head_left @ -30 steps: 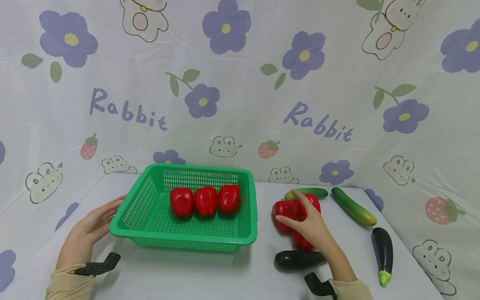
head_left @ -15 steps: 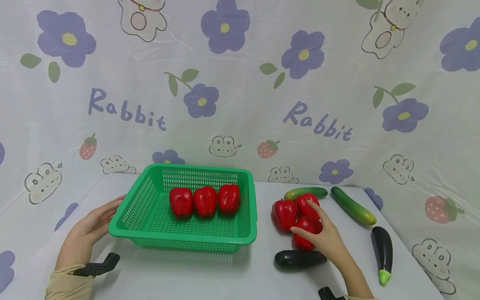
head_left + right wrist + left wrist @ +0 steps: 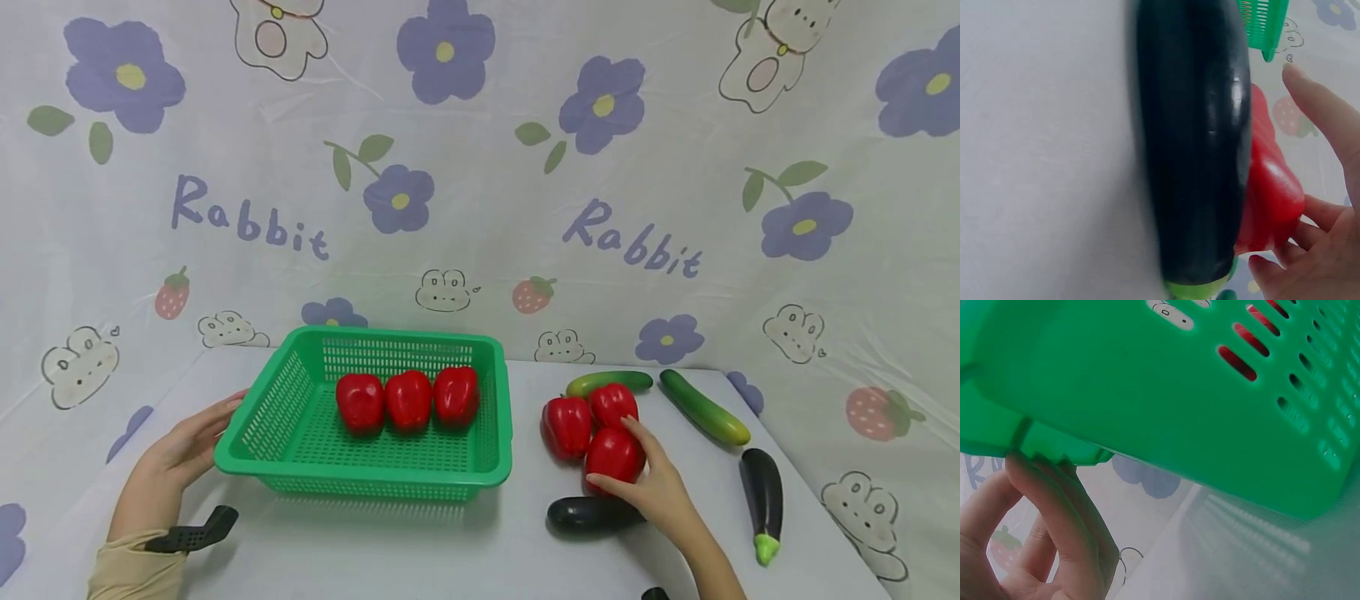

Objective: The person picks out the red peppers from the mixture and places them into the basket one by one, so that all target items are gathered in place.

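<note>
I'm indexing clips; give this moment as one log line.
left hand: at green basket rim | right hand: around loose red bell pepper by eggplant | basket: three red bell peppers

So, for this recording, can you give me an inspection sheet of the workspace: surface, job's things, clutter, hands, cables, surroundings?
Surface: white table, with no spill seen.
Job's things: green basket holding three red peppers in a row; three loose peppers bunched together to its right.
Clutter: two eggplants, one on the near side of the loose peppers, the other farther right; two cucumbers toward the back.
Left hand: fingertips at the basket's left rim.
Right hand: spread about the nearest loose pepper, thumb apart from it.
Cables: nothing seen.
Surroundings: cloth backdrop printed with rabbits, flowers and strawberries.
</note>
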A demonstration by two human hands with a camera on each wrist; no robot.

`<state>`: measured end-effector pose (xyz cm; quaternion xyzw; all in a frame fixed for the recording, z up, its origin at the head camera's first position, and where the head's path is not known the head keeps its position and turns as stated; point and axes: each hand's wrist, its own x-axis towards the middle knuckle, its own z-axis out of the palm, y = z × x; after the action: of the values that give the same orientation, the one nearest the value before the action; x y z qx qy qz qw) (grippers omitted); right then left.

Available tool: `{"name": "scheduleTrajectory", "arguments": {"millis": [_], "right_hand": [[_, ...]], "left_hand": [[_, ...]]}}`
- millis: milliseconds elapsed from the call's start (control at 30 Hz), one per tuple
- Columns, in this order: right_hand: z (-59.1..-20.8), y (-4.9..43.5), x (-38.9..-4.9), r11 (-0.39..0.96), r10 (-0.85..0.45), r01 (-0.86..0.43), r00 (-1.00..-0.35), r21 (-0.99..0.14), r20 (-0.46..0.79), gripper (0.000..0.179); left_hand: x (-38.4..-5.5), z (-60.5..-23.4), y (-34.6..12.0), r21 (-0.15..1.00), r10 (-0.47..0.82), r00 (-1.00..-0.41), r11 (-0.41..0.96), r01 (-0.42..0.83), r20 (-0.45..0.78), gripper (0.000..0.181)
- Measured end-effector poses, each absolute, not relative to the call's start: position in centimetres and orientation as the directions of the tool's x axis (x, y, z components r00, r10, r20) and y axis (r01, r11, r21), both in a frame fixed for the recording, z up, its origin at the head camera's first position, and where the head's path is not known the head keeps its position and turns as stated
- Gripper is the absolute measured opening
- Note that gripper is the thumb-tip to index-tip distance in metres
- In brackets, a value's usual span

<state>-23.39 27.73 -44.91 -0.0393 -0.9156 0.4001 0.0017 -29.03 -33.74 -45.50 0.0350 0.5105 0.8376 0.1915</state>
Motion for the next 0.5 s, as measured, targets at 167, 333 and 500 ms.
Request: {"name": "scheduleTrajectory", "arguments": {"millis": [167,333,500], "right_hand": [[-45.33,27.68,-23.39,0.656,0.071,0.064,-0.997,-0.752,-0.024,0.103],[-45.59,27.73,-23.4,0.652,0.069,0.057,-0.997,-0.756,-0.015,0.106],[-45.96,27.85,-23.39,0.656,0.077,0.066,-0.997,-0.752,-0.021,0.108]], "left_hand": [[-29.09,-45.5,-33.85,0.888,0.36,-0.926,-0.38,-0.257,-0.114,0.037],[-29.0,-45.41,-33.77,0.865,0.368,-0.922,-0.417,-0.278,-0.119,0.037],[-28.96,-45.33,-33.69,0.848,0.367,-0.921,-0.439,-0.296,-0.131,0.036]]}}
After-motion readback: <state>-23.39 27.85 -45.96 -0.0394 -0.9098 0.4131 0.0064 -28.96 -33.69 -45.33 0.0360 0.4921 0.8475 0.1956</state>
